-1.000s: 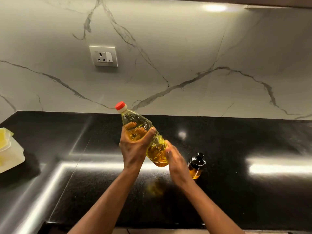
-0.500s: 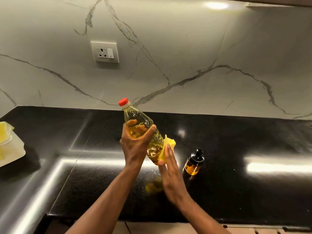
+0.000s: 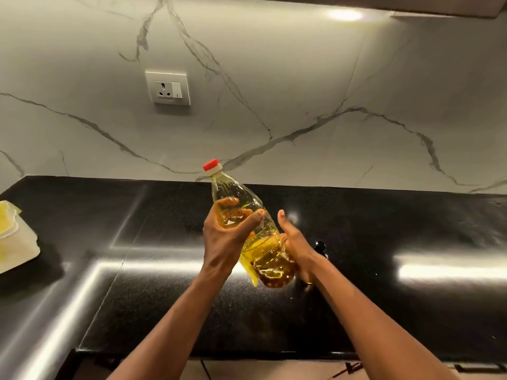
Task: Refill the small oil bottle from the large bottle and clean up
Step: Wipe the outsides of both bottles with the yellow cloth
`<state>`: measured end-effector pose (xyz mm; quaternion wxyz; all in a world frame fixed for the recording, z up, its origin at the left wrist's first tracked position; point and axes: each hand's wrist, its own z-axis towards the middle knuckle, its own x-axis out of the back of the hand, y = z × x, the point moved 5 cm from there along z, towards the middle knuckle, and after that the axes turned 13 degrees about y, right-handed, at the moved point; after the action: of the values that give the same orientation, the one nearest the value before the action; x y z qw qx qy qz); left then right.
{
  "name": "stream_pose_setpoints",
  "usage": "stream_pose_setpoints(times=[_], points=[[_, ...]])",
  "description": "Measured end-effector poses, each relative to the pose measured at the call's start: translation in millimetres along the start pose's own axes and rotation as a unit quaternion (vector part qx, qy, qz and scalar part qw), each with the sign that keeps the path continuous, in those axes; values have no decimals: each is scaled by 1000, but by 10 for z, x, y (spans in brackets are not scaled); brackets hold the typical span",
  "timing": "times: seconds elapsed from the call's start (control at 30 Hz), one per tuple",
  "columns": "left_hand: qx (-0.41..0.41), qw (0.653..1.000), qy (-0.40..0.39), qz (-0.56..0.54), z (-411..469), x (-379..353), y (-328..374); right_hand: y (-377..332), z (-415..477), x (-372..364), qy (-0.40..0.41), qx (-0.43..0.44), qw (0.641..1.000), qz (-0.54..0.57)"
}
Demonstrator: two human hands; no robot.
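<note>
Head view of a kitchen surface point(image 3: 411, 229) of black polished stone, backed by a marble-veined wall carrying a white wall socket point(image 3: 168, 88). The large oil bottle point(image 3: 241, 198), of clear plastic and holding yellow oil, was held in the air above the surface. It was tilted, with its red cap point(image 3: 211, 165) screwed on and pointing up and away toward the wall.

The left hand point(image 3: 225, 239) gripped the upper body of the bottle. Its thumb lay across the near side, and its fingers showed through the oil on the far side. The right hand point(image 3: 297, 246) lay against the lower body of the bottle, thumb raised. Its fingers were hidden behind the bottle, so whether they were curled could not be told. A yellow cloth point(image 3: 248, 267) showed at the lower left edge of the bottle, pressed to its underside.

Of the small oil bottle point(image 3: 320, 246), only the black top was visible, just beyond the right wrist; the rest was hidden. At the far left edge a white container point(image 3: 19, 248) rested on the surface with yellow material on top of it.
</note>
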<state>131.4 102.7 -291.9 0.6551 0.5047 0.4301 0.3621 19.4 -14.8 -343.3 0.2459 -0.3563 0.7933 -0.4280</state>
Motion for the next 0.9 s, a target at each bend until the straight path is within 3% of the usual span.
stream_pose_setpoints(times=[0.07, 0.17, 0.33, 0.43, 0.6, 0.7, 0.8, 0.9], points=[[1, 1000, 6, -18, 16, 22, 20, 143, -8, -20, -40, -53, 993, 102], [-8, 999, 28, -31, 78, 104, 40, 378, -25, -15, -36, -91, 973, 208], [-74, 996, 49, 25, 132, 183, 107, 596, -64, -105, 47, -149, 919, 361], [-106, 992, 57, 48, 144, 203, 111, 530, -200, -133, 105, -120, 907, 390], [-134, 985, 58, 95, 158, 171, 55, 404, -412, -106, 268, 48, 939, 213], [-134, 984, 53, 104, 139, 138, -24, 242, -503, -43, 334, 221, 916, 11], [-122, 986, 57, 100, 101, 86, -61, 158, -494, -124, 318, 325, 881, -128], [-120, 986, 68, 95, 113, 48, -34, 250, -497, -361, 265, 352, 871, -215]])
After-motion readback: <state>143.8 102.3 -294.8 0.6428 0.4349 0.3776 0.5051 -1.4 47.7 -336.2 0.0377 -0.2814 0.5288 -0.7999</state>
